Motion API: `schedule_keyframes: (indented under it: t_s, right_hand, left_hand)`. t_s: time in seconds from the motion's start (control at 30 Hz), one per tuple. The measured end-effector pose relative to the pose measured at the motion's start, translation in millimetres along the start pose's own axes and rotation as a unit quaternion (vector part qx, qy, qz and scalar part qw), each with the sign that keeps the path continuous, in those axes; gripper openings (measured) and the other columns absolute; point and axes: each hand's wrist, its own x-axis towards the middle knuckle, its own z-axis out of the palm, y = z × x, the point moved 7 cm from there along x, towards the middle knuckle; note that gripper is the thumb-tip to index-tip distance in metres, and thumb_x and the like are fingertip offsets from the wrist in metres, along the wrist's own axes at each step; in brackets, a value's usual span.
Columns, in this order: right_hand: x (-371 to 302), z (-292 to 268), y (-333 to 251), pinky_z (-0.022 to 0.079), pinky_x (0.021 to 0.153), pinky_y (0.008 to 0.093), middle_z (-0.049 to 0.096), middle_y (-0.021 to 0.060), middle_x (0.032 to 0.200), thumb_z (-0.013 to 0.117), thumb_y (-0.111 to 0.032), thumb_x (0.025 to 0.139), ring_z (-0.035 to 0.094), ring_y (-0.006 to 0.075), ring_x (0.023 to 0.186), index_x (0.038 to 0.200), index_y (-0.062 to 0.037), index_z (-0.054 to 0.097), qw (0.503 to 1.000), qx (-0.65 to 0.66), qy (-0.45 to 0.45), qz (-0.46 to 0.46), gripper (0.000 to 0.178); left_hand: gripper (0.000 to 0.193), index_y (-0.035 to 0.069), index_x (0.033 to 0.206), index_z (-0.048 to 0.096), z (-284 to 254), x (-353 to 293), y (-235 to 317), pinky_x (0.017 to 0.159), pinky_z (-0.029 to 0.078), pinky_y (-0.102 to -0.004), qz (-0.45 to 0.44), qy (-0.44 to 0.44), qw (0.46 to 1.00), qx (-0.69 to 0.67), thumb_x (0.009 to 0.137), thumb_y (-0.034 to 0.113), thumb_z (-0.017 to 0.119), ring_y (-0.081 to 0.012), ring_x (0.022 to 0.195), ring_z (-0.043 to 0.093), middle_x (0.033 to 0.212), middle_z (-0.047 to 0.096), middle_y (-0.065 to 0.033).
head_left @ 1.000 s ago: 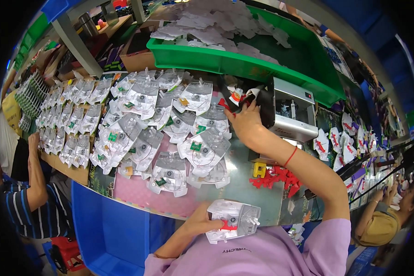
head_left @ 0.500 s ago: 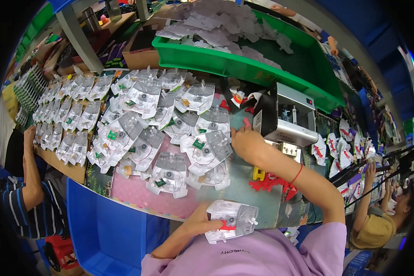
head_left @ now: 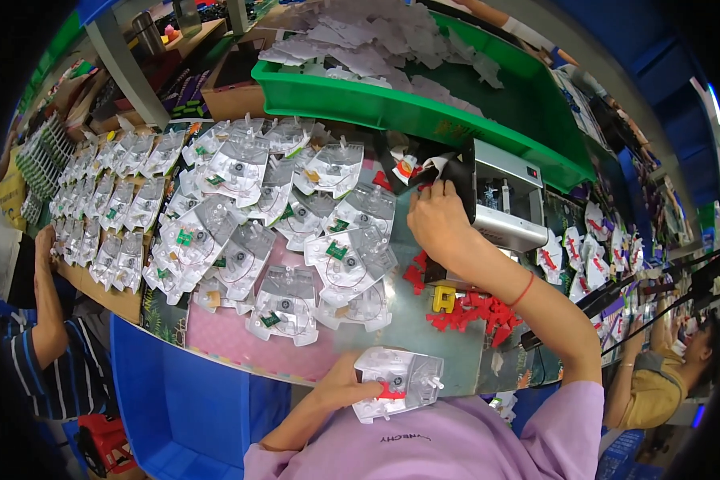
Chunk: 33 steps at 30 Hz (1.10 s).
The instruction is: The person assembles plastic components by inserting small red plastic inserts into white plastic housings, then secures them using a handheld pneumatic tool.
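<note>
My left hand (head_left: pixel 346 386) grips a clear and white plastic housing (head_left: pixel 412 370) close to my body, thumb pressed beside a red plastic part (head_left: pixel 390 390) lying on it. Further out, my right hand (head_left: pixel 440 214) is beside the dark side of a silver and black bench machine (head_left: pixel 510 200). Its fingers are bent down and together; the tips, and whatever they pinch, are hidden. Small red pieces (head_left: pixel 382 179) lie to the left of that hand. More red parts (head_left: pixel 476 310) are heaped below the forearm, next to a yellow piece (head_left: pixel 443 300).
Several similar housings with green circuit boards (head_left: pixel 336 250) and thin wires pile up left of centre. A green tray (head_left: pixel 328 98) of pale sheets stands behind. Below the table edge is a blue bin (head_left: pixel 192 392). People work at far left and right; finished-looking housings with red parts (head_left: pixel 550 258) lie right.
My right hand has moved away from me toward the machine's dark side; the red piece seen at its fingertips is no longer visible. My left hand keeps hold of the housing.
</note>
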Motion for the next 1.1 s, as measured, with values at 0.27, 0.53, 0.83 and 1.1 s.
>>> schedule_keyframes:
  t_s: [0.27, 0.53, 0.83, 1.1]
  right_hand:
    - [-5.0, 17.1, -30.0, 0.049, 0.069, 0.0371, 0.059, 0.0167, 0.085, 0.058, -0.007, 0.067, 0.060, 0.0320, 0.080, 0.079, -0.0020, 0.062, 0.952, 0.213, -0.133, -0.175, 0.013]
    - [-11.9, -14.2, -10.3, 0.050, 0.069, 0.0359, 0.059, 0.0187, 0.081, 0.052, -0.004, 0.071, 0.060, 0.0300, 0.081, 0.083, 0.0007, 0.060, 0.953, 0.209, -0.152, -0.156, 0.015]
    - [19.2, 21.4, -7.1, 0.048, 0.068, 0.0323, 0.058, 0.0182, 0.092, 0.057, -0.012, 0.068, 0.055, 0.0280, 0.085, 0.081, 0.0015, 0.064, 0.999, -0.012, 0.037, 0.022, 0.020]
    - [41.9, 61.4, -14.3, 0.045, 0.073, 0.0402, 0.058, 0.0218, 0.093, 0.054, -0.014, 0.073, 0.052, 0.0385, 0.098, 0.102, 0.0052, 0.054, 0.995, -0.031, -0.094, 0.032, 0.034]
  left_hand:
    - [0.046, -0.003, 0.111, 0.050, -3.3, -1.8, -0.2, 0.056, 0.042, -0.0211, -0.024, 0.008, 1.000, -0.015, 0.066, 0.005, 0.053, -0.0057, 0.065, 0.050, 0.083, 0.057, -0.0030]
    - [0.045, -0.002, 0.111, 0.051, -7.0, -0.4, -1.8, 0.058, 0.042, -0.0217, -0.004, 0.006, 1.000, -0.004, 0.066, 0.004, 0.053, -0.0063, 0.067, 0.051, 0.085, 0.058, -0.0033]
    - [0.045, -0.002, 0.110, 0.051, -1.9, 0.2, 7.8, 0.058, 0.042, -0.0218, -0.002, -0.001, 1.000, 0.004, 0.065, 0.003, 0.052, -0.0066, 0.066, 0.051, 0.085, 0.058, -0.0036]
    - [0.046, -0.002, 0.109, 0.052, -7.1, 2.1, 6.3, 0.061, 0.042, -0.0236, 0.016, 0.019, 0.999, 0.019, 0.064, 0.006, 0.053, -0.0081, 0.068, 0.051, 0.083, 0.057, -0.0033]
